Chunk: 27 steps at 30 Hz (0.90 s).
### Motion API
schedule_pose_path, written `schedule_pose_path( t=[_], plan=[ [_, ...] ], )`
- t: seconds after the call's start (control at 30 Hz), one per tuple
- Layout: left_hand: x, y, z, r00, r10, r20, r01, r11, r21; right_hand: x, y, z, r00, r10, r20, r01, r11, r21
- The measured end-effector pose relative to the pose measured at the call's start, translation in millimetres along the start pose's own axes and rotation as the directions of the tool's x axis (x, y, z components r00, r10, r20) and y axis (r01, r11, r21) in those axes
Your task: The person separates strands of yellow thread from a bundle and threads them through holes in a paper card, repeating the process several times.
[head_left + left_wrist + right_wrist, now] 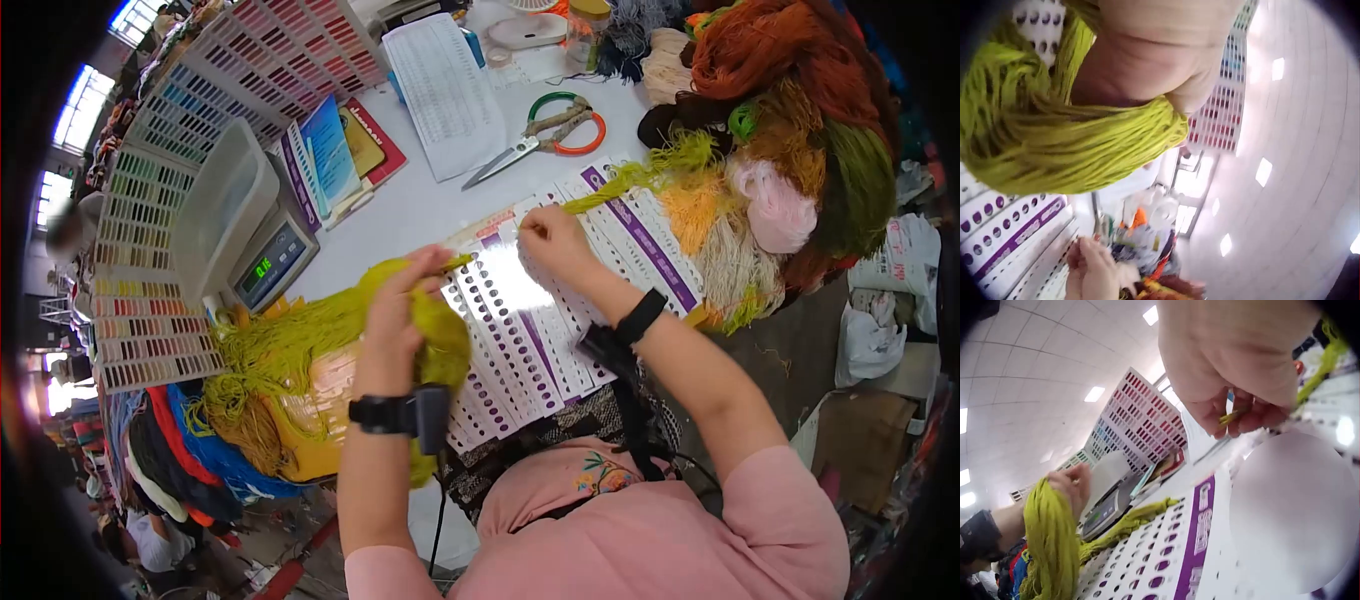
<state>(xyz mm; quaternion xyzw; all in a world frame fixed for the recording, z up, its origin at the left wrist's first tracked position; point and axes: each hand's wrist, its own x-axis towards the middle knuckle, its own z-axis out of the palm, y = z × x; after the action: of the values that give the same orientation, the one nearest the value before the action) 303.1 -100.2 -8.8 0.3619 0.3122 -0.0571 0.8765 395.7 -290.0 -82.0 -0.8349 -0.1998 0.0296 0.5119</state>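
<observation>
My left hand [393, 312] grips a thick yellow-green skein of yarn [443, 345], which loops round the hand and hangs down, as the left wrist view shows of the looped yarn [1072, 150]. In the head view my right hand [562, 243] is over the white punched cards [500, 350], fingers bent together. Between its fingertips, the right wrist view shows the short ends of a yellow-green strand [1230, 417]. More yellow-green yarn [290, 335] lies spread on the table at the left, and another hank [625, 182] stretches off beyond the right hand.
Large scissors [540, 140] with green and orange handles lie ahead, beside a printed paper sheet [445, 95]. A digital scale [270, 262] with a white pan stands at the left, before colour sample boards [150, 230]. Coloured yarn hanks [790, 110] are heaped at the right.
</observation>
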Motion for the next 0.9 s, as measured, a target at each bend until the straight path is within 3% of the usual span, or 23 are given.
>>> schedule_pose_path(
  t=[0.07,0.13,0.17,0.4,0.5,0.6,0.63,0.77,0.83,0.9],
  plan=[
    [25.3,-17.1,15.9,0.991,-0.083,0.108,0.059,0.977,0.204,-8.3,-0.9,6.8,0.991,-0.116,-0.069,0.107,0.987,-0.121],
    [39.5,-34.2,27.0,0.989,-0.150,0.003,0.140,0.926,0.351,-15.6,-2.1,8.0,0.961,-0.253,-0.114,0.226,0.951,-0.210],
    [43.3,-38.9,32.2,0.984,-0.173,-0.030,0.172,0.909,0.380,-16.8,0.1,7.6,0.964,-0.256,-0.070,0.233,0.944,-0.235],
    [67.2,-56.2,28.2,0.999,0.037,0.001,-0.025,0.665,0.746,-16.8,0.3,7.2,0.966,-0.236,-0.107,0.216,0.961,-0.172],
    [54.7,-46.8,17.5,0.999,-0.029,-0.027,0.039,0.716,0.697,-14.1,-1.5,-2.3,0.986,-0.116,-0.120,0.094,0.980,-0.176],
    [37.4,-35.2,21.0,0.994,-0.038,-0.103,0.099,0.713,0.694,-14.1,-5.8,9.1,0.957,-0.279,-0.075,0.275,0.959,-0.063],
    [35.7,-35.2,22.8,0.990,-0.039,-0.138,0.126,0.696,0.706,-14.9,-11.8,14.8,0.960,-0.278,0.002,0.278,0.960,-0.042],
    [49.9,-40.7,12.0,0.996,-0.087,0.006,0.066,0.788,0.612,-28.9,-34.4,18.4,0.958,-0.269,0.098,0.286,0.903,-0.321],
    [50.8,-42.1,16.1,0.990,-0.088,0.109,0.013,0.833,0.554,-29.9,-27.1,19.7,0.946,-0.308,0.101,0.323,0.913,-0.249],
    [48.3,-45.5,18.8,0.996,-0.068,0.061,0.023,0.832,0.554,-28.9,-19.9,19.6,0.939,-0.337,0.071,0.345,0.924,-0.167]
  ],
)
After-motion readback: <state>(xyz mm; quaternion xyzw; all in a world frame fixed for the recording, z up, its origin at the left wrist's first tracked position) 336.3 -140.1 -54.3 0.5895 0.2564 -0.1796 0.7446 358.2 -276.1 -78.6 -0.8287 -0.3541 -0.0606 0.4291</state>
